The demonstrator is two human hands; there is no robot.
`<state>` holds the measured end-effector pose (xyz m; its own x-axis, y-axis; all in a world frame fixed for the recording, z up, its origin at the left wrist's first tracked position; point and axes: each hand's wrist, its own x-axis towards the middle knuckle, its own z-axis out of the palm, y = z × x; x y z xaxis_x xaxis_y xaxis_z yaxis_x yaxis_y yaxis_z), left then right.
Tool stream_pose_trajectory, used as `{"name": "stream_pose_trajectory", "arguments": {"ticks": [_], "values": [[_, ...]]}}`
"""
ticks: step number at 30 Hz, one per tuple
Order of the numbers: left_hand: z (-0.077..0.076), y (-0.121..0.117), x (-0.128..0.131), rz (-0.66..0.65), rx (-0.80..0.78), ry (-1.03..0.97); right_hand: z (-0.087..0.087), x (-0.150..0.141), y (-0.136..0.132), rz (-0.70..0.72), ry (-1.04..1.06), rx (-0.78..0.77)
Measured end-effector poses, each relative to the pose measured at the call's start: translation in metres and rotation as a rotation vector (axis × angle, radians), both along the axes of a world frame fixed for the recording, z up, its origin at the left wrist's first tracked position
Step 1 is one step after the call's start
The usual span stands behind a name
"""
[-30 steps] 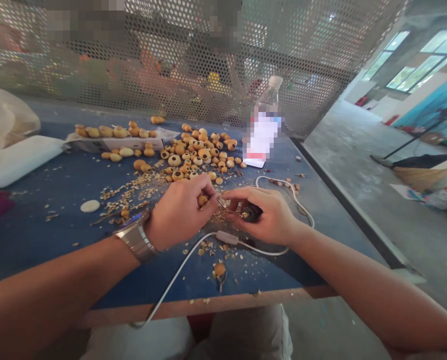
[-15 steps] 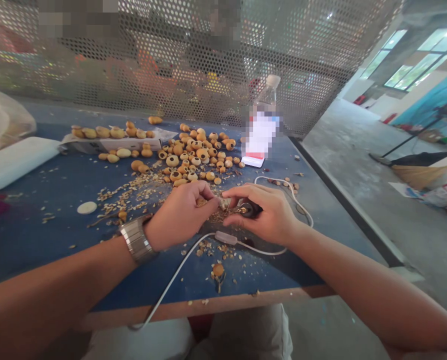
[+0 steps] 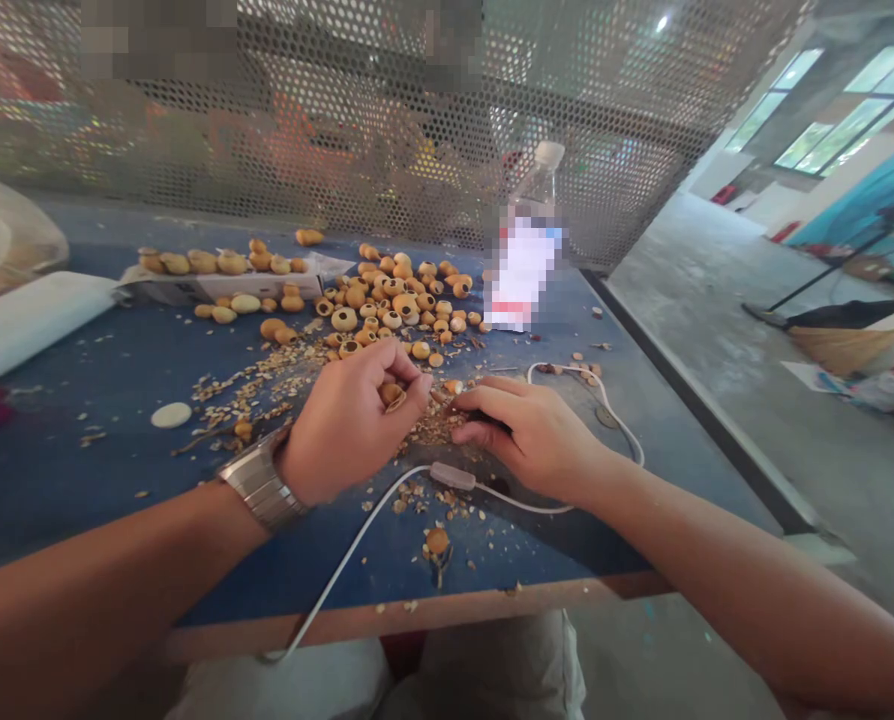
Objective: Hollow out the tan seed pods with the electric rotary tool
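Small hollow nut shell (image 3: 392, 395), orange-brown: pinched in the left hand (image 3: 346, 425) between thumb and curled fingers, above the blue table (image 3: 109, 500). Its long axis appears roughly upright in view, with a dark cut rim toward the lower end, though the exact tilt is hard to tell. Right hand (image 3: 529, 440): fingers closed narrowly around a dark rotary tool (image 3: 484, 420), mostly hidden, near the shell but not touching it. Between the hands, a scatter of pale shavings (image 3: 436, 430); nearer the table edge, a white cord (image 3: 357, 555) with an inline switch (image 3: 452, 475). Beyond: a heap of similar shells (image 3: 376, 300) and a plastic bottle (image 3: 544, 180), before a perforated metal screen (image 3: 342, 130). On the left wrist, a metal-band wristwatch (image 3: 259, 490).
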<state>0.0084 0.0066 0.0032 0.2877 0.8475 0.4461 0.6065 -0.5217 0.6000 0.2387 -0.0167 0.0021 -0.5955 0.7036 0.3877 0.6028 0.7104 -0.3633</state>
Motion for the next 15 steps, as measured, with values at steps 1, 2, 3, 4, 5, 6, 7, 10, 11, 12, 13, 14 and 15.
{"name": "stream_pose_trajectory", "arguments": {"ticks": [1,2,3,4,5,6,7,10,11,12,13,14,15], "values": [[-0.0001,-0.0001,-0.0003,0.002,0.014,0.000,-0.0003,0.0002,0.0002,-0.005,0.009,0.013],[0.0000,-0.0001,-0.0006,0.005,0.027,0.000,-0.0005,0.0005,0.0006,-0.013,0.009,0.023],[0.0002,-0.0001,-0.0010,0.008,0.039,0.001,-0.0007,0.0006,0.0009,-0.021,0.003,0.032],[0.0004,-0.0002,-0.0013,0.011,0.052,0.001,-0.0009,0.0007,0.0012,-0.026,-0.004,0.040],[0.0007,-0.0004,-0.0015,0.014,0.064,0.002,-0.0012,0.0006,0.0013,-0.026,-0.011,0.044],[0.0010,-0.0006,-0.0017,0.015,0.072,0.003,-0.0015,0.0004,0.0013,-0.024,-0.016,0.049],[0.0012,-0.0009,-0.0018,0.015,0.078,0.004,-0.0018,0.0000,0.0011,-0.020,-0.017,0.054],[0.0012,-0.0015,-0.0018,0.008,0.083,0.007,-0.0029,-0.0014,0.0000,-0.018,-0.012,0.056],[0.0011,-0.0014,-0.0018,0.010,0.084,0.007,-0.0031,-0.0020,-0.0004,-0.016,-0.010,0.054],[0.0008,-0.0012,-0.0019,0.012,0.088,0.008,-0.0032,-0.0024,-0.0008,-0.014,-0.006,0.053],[0.0006,-0.0009,-0.0021,0.015,0.095,0.008,-0.0031,-0.0028,-0.0010,-0.011,0.000,0.051],[0.0004,-0.0006,-0.0022,0.017,0.103,0.009,-0.0030,-0.0031,-0.0012,-0.011,0.008,0.054],[0.0003,-0.0003,-0.0024,0.018,0.113,0.011,-0.0028,-0.0032,-0.0013,-0.013,0.016,0.058]]}}
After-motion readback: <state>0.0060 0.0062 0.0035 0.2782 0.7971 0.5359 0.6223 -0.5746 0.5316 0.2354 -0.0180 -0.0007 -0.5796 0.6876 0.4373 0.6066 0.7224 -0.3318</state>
